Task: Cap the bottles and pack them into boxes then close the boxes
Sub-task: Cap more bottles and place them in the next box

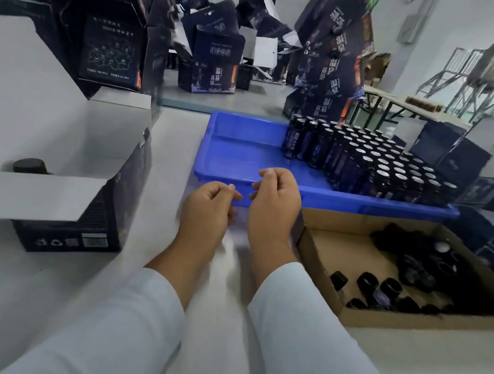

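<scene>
My left hand [205,210] and my right hand [274,200] hover side by side over the white table, just in front of the blue tray [238,143]. Both have loosely curled fingers and hold nothing. Several dark uncapped bottles [371,165] with foil-sealed tops stand packed in the tray's right half. To the right, a shallow cardboard tray [323,254] holds several loose black caps [380,290]. At the left stands an open dark box [86,216] with white flaps spread, and one capped bottle [29,166] shows inside it.
Stacks of dark printed boxes [108,50] rise behind the open box, and a leaning stack [333,62] stands behind the tray. More open boxes [212,63] clutter the far table. Dark boxes [453,158] sit at the right edge.
</scene>
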